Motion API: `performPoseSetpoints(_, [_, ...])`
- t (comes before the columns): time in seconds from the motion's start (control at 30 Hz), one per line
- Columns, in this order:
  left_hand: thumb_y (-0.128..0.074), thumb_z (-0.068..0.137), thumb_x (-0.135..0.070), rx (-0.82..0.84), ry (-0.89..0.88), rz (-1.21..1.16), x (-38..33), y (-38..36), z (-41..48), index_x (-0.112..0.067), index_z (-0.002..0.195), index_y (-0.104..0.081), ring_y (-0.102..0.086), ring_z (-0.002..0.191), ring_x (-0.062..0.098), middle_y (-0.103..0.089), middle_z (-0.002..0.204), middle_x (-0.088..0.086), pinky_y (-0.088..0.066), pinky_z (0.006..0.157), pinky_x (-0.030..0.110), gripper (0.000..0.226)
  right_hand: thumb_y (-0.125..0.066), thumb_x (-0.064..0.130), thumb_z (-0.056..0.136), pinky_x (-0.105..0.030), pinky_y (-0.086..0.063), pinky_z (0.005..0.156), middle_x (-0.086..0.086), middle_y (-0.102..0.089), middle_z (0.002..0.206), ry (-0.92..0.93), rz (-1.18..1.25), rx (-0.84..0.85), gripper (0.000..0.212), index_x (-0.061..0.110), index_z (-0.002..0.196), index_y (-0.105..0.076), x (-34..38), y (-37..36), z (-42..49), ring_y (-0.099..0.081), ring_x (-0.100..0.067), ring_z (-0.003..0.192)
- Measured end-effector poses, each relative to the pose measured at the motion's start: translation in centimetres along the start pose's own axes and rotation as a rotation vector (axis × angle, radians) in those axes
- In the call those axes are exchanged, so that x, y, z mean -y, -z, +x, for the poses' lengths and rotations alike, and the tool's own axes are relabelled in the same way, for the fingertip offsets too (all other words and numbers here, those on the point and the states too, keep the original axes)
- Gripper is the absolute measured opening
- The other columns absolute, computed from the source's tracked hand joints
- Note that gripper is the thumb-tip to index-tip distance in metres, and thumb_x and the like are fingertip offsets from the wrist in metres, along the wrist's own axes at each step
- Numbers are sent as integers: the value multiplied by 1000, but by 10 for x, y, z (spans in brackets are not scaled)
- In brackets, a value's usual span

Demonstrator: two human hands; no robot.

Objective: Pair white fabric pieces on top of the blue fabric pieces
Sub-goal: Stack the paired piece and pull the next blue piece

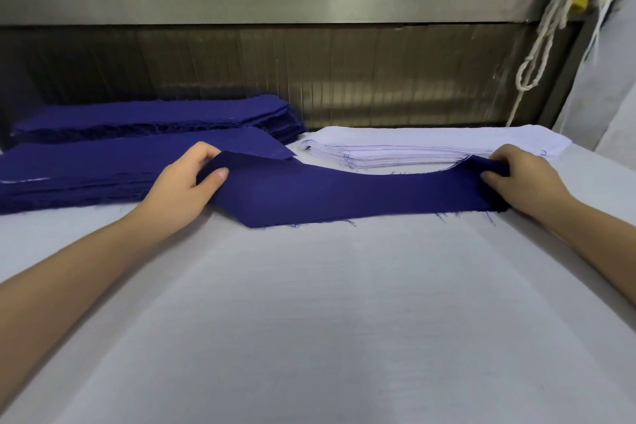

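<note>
L hand: I see the left hand (187, 182) pinching the left end of the blue piece (327, 196), thumb on top, fingers curled under the lifted corner.
R hand: the right hand (523, 179) pinches the right end, thumb on the near face, fingers curled over the raised edge.
Blue piece: stretched betw both hands. Near edge lies on the table (309, 320), far edge is lifted at both ends & dips in the middle. Loose threads along the near edge.
Where: mid-table, just in front of the white stack (430, 144). Its left end sits by the right end of the near blue stack (86, 172); I can't tell if they touch.
Blue stacks: two on the left. The far blue stack (155, 117) lies right behind the near one, edges frayed.
White stack: far right of table, beside the blue stacks, flat, many layers.
Table: covered w/ pale cloth.
Back: ribbed metal panel (275, 72) along the far side. A pale rope (550, 27) hangs at top right.
</note>
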State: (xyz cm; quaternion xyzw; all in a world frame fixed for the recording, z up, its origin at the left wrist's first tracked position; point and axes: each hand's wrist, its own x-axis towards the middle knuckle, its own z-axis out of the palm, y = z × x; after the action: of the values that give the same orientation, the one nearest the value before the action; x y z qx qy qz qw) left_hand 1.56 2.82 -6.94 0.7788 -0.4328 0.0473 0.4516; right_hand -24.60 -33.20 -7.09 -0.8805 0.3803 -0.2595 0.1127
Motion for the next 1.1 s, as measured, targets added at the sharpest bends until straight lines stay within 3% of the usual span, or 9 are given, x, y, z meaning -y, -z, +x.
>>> performPoseSetpoints(0.33, [-56,93,-7,-346,423,-729,-11,8,14,-15,106,-58,-70,80,11,-70,96,2,-56,62,24,15,-62,6,88,-33,-43,70,-10,-61,88,28,587,-123,10,13,90,-54,19,-3,1,-55,-24,80])
performPoseSetpoints(0.53, [-55,92,-3,-572,659,-1035,5,41,33,-11,104,-59,-71,68,14,-68,94,9,-57,54,27,14,-63,5,86,-18,-48,57,1,-63,78,-40,854,-31,25,24,75,-52,71,-21,14,-56,-9,67])
performPoseSetpoints(0.67, [-43,97,-3,-629,810,-1225,29,78,44,-9,123,-50,-65,84,22,-64,104,10,-56,55,32,28,-63,2,86,-23,-46,64,1,-60,77,0,892,32,25,23,76,-52,128,-42,25,-55,-9,69])
performPoseSetpoints(0.87, [-28,100,-6,-886,891,-1261,60,134,50,-15,123,-53,-55,111,19,-57,129,0,-45,88,31,35,-61,2,88,-24,-49,63,2,-60,82,-28,1012,169,22,20,78,-52,208,-76,32,-57,-11,74])
performPoseSetpoints(0.93, [-36,91,2,-1010,869,-1332,65,145,49,-8,128,-51,-52,111,17,-54,134,5,-31,96,10,40,-60,3,89,-26,-51,60,0,-61,83,-76,1074,227,20,19,80,-52,229,-83,33,-60,-13,75])
performPoseSetpoints(0.97, [-50,74,6,-1015,873,-1490,67,149,48,-3,129,-50,-50,117,17,-51,136,11,-9,85,-5,55,-60,4,89,-27,-52,60,0,-62,85,-95,1081,252,19,20,81,-52,237,-86,34,-61,-13,76])
performPoseSetpoints(1.0, [-57,58,4,-1035,973,-1362,67,153,47,1,129,-49,-46,124,23,-50,136,16,10,62,-2,72,-60,5,90,-27,-52,60,0,-62,86,-104,1074,272,18,20,83,-53,245,-90,35,-61,-14,78])
performPoseSetpoints(1.03, [-57,59,4,-1106,974,-1259,71,158,42,2,128,-50,-45,125,24,-50,136,16,17,69,2,70,-59,6,90,-27,-52,60,0,-62,87,-106,1066,284,17,20,84,-53,251,-93,35,-61,-14,79])
performPoseSetpoints(1.1, [-35,93,-3,-1106,899,-1339,76,168,49,-6,125,-52,-52,114,19,-54,131,7,-30,97,8,36,-59,6,90,-25,-51,56,0,-61,88,-105,1057,301,16,20,85,-53,260,-99,37,-61,-14,79])
